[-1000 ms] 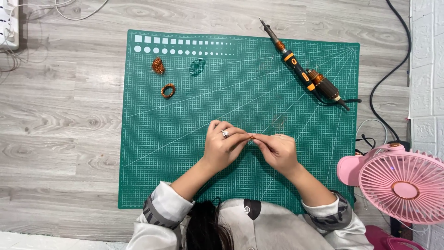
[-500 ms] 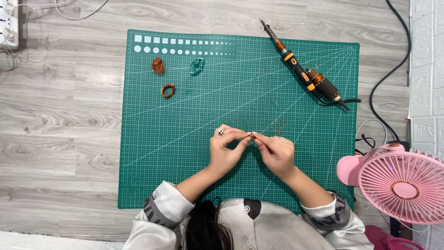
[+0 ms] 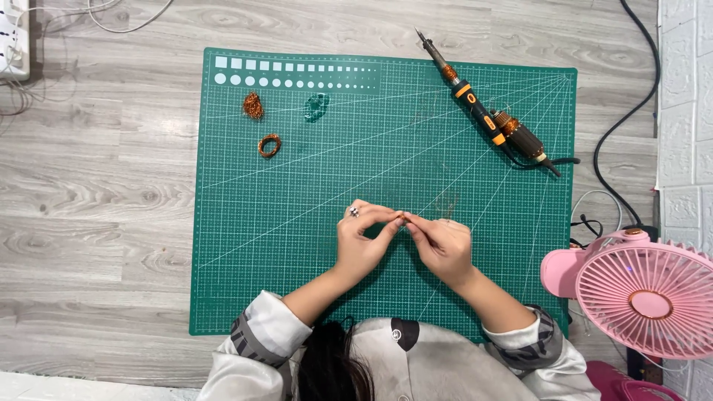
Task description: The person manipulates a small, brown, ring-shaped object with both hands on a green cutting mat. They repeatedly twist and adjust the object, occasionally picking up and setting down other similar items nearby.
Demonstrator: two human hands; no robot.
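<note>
My left hand (image 3: 362, 241) and my right hand (image 3: 441, 243) meet fingertip to fingertip over the lower middle of a green cutting mat (image 3: 297, 223). Between the pinched fingers sits a tiny copper-coloured piece of wire (image 3: 401, 217), gripped from both sides. There is a ring on my left hand. A small coil of copper wire (image 3: 269, 145) and a tangled copper bundle (image 3: 253, 105) lie at the mat's upper left, with a greenish clump (image 3: 316, 106) beside them.
A soldering iron (image 3: 486, 119) with an orange and black handle lies diagonally at the mat's upper right, its black cable (image 3: 631, 96) running off right. A pink desk fan (image 3: 642, 293) stands at the lower right. A white power strip (image 3: 15, 37) is at the top left.
Both hands stay pinched together on the wire; they have shifted very slightly, with the fingers turning a little.
</note>
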